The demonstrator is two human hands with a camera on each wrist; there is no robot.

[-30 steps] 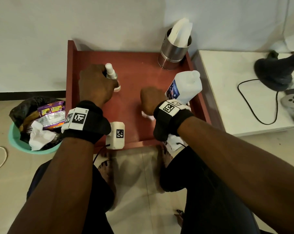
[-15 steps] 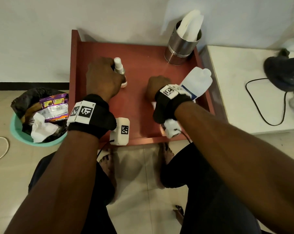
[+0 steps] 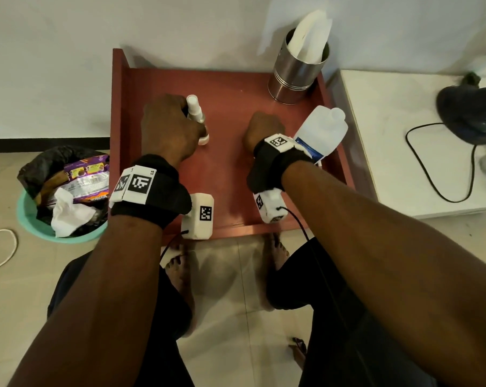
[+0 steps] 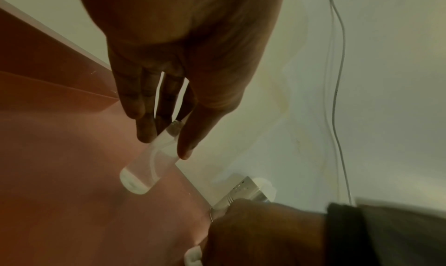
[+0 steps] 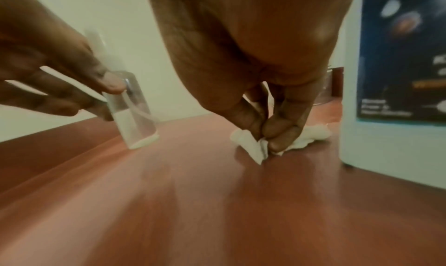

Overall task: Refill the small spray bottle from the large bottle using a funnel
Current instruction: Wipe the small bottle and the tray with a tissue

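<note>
Small spray bottle, clear, white-capped, a little liquid at its base: gripped by the fingers of the left hand, tilted, its base just above the red tray. Crumpled white tissue: pinched between thumb and fingertips of the right hand and pressed onto the tray. Large bottle, white with blue label: stood just right of the right hand; steel cup with white paper is set beyond it.

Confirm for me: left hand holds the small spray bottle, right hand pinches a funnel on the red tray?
Not a funnel. The right wrist view shows the right hand pinching a crumpled white tissue against the red tray. The left hand does hold the small spray bottle.
</note>
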